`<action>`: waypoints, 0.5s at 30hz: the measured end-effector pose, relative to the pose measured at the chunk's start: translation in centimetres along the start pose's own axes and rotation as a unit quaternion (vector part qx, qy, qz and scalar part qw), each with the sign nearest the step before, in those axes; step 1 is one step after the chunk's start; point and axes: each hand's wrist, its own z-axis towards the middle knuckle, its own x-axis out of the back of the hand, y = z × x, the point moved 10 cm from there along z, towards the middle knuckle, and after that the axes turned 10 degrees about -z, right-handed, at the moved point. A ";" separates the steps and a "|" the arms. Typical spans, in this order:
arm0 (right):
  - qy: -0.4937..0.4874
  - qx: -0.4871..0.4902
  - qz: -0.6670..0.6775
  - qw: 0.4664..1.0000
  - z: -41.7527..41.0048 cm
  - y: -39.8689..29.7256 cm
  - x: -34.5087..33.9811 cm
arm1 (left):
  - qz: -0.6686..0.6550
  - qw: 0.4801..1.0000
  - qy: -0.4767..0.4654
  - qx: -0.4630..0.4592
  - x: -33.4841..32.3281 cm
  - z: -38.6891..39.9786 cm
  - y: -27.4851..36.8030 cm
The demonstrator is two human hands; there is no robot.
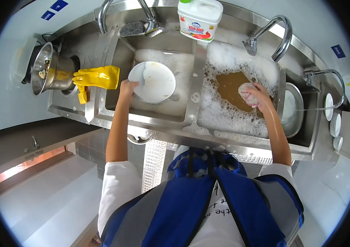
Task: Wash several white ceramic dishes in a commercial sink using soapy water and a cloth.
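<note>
My left hand [127, 89] grips the left rim of a white plate [159, 80], which seems to lie on top of at least one other over the left sink basin [118, 61]. Some food residue and pale suds or liquid show on its face. Over the middle basin, my right hand [259, 94] holds a wet whitish cloth with pink marks [248, 95]. Below the cloth is brownish water [232, 88] ringed by thick white foam [230, 55]. My right fingertips are partly hidden against the cloth.
Yellow rubber gloves [101, 77] and a metal bowl with food scraps [41, 69] lie at left. Behind stand a detergent jug [199, 20], a steel-wool scourer [132, 28] and curved faucets [283, 37]. At right, a metal basin [298, 108] sits under running water, beside stacked white dishes [335, 124].
</note>
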 end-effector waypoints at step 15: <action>0.127 0.069 -0.221 0.965 -2.3 0.4 6.6 | -0.097 0.992 -0.054 0.054 -0.4 -3.2 -3.1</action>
